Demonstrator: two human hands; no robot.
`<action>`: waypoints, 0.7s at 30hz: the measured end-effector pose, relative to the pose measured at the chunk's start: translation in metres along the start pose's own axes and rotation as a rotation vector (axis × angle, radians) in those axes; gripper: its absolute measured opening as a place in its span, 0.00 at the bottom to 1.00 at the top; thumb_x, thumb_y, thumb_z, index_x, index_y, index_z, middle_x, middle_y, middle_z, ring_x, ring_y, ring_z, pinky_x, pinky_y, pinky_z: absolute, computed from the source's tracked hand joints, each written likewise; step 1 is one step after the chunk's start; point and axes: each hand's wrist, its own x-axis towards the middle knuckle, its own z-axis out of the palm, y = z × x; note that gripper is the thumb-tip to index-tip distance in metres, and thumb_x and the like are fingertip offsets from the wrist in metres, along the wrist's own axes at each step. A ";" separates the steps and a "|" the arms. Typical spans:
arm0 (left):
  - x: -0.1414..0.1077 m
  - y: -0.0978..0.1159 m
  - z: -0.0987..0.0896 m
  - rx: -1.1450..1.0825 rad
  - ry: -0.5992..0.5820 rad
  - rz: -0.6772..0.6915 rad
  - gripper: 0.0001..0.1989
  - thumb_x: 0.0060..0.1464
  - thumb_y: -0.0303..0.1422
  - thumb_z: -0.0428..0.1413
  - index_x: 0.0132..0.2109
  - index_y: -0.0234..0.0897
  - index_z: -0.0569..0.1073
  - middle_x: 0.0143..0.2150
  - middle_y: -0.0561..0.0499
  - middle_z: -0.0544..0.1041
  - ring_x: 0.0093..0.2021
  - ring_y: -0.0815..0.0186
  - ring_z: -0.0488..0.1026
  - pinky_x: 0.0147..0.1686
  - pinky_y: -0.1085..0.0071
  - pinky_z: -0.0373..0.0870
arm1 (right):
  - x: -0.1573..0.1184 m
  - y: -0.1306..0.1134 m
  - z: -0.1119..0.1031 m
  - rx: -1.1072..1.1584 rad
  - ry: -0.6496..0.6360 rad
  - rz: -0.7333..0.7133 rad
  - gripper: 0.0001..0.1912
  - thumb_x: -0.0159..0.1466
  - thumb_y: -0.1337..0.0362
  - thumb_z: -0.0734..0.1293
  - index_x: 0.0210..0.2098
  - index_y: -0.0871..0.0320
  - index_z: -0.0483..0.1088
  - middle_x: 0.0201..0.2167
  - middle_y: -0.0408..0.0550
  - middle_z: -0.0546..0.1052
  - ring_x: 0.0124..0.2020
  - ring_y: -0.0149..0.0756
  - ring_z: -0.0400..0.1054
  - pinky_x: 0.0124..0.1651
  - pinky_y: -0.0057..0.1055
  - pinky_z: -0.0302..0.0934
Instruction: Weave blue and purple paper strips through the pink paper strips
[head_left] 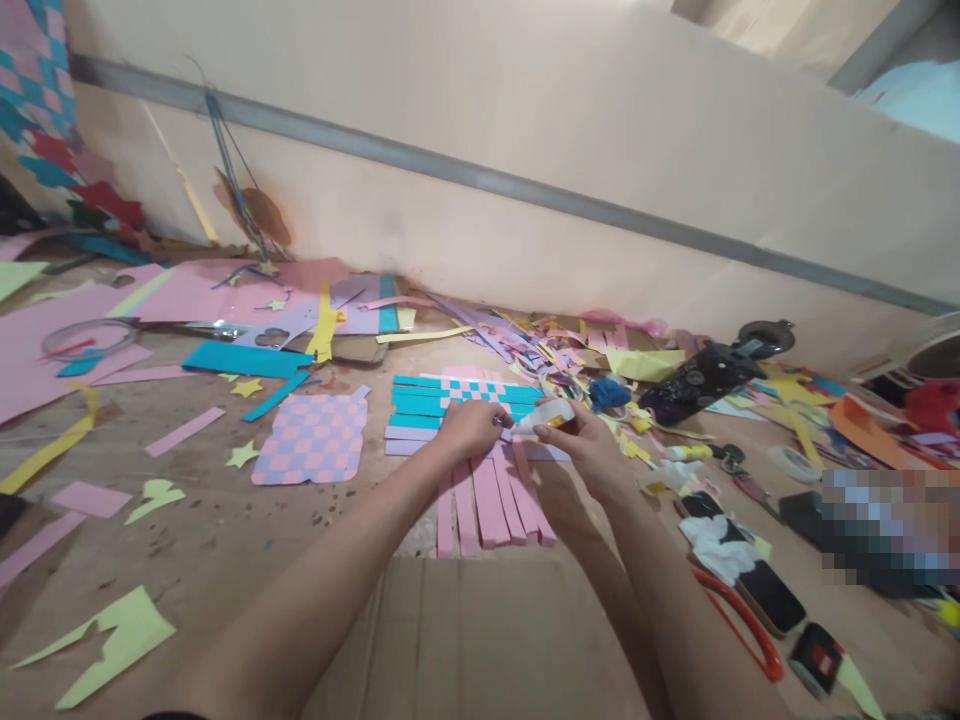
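Head view: just beyond the cardboard [487,640], the paper weave [474,390] is checkered near its top, its lower pink strips [490,505] unwoven; right hand [591,445] pinches a white bottle [553,412], left hand [469,430] bends over the weave, grip unclear.

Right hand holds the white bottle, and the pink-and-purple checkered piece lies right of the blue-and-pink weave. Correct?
Wrong side: head view shows the checkered piece left of the weave. Right hand does hold the white bottle.

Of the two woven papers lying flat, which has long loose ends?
The blue and pink one, by the left hand: its pink strips spread out, while the pink and lilac one is trimmed.
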 end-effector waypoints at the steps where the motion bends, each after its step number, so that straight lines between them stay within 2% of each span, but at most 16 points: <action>1: 0.000 0.000 0.000 0.000 -0.001 0.001 0.19 0.64 0.32 0.52 0.55 0.51 0.83 0.54 0.52 0.85 0.60 0.55 0.77 0.58 0.62 0.69 | 0.000 0.000 0.000 -0.048 0.011 -0.017 0.22 0.52 0.49 0.80 0.37 0.55 0.75 0.29 0.42 0.76 0.32 0.39 0.68 0.37 0.34 0.62; 4: -0.001 0.001 -0.001 -0.008 -0.003 -0.003 0.19 0.65 0.32 0.52 0.55 0.51 0.83 0.55 0.51 0.85 0.60 0.55 0.77 0.58 0.62 0.69 | 0.001 0.004 -0.002 -0.140 0.047 -0.073 0.21 0.53 0.48 0.80 0.36 0.55 0.76 0.28 0.42 0.76 0.31 0.39 0.67 0.36 0.34 0.61; 7: 0.000 0.000 0.000 -0.019 0.001 -0.002 0.19 0.65 0.32 0.52 0.55 0.51 0.83 0.54 0.51 0.85 0.60 0.55 0.77 0.58 0.62 0.68 | 0.002 0.010 -0.003 -0.134 0.064 -0.104 0.20 0.54 0.48 0.80 0.35 0.54 0.76 0.28 0.41 0.76 0.31 0.39 0.67 0.36 0.34 0.61; 21: 0.004 -0.004 0.006 -0.022 0.026 0.008 0.19 0.65 0.33 0.52 0.54 0.52 0.84 0.53 0.51 0.85 0.59 0.55 0.78 0.60 0.62 0.67 | 0.005 0.016 0.008 -0.131 0.116 -0.108 0.14 0.54 0.51 0.79 0.30 0.54 0.78 0.27 0.44 0.78 0.31 0.41 0.70 0.37 0.37 0.64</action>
